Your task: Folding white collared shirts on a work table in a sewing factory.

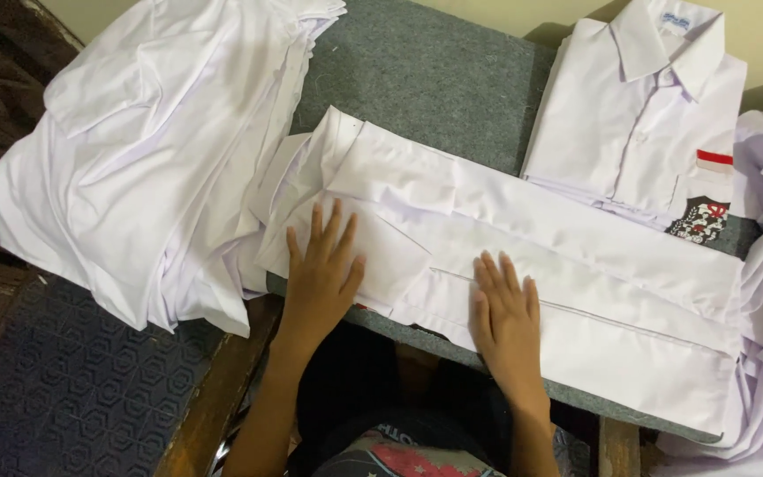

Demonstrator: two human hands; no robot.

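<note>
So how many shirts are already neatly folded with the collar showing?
1. The folded shirt lies at the top right of the grey table. Another shirt lies flat under both hands, mid-fold. The loose pile at left may hide more.

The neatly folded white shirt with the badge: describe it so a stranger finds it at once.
Start at the grey felt-covered table and go to its far right corner. The folded white collared shirt lies there, buttoned, collar up. Unlike the other white shirts, it shows a red-and-white patch and a dark emblem on its pocket.
</note>
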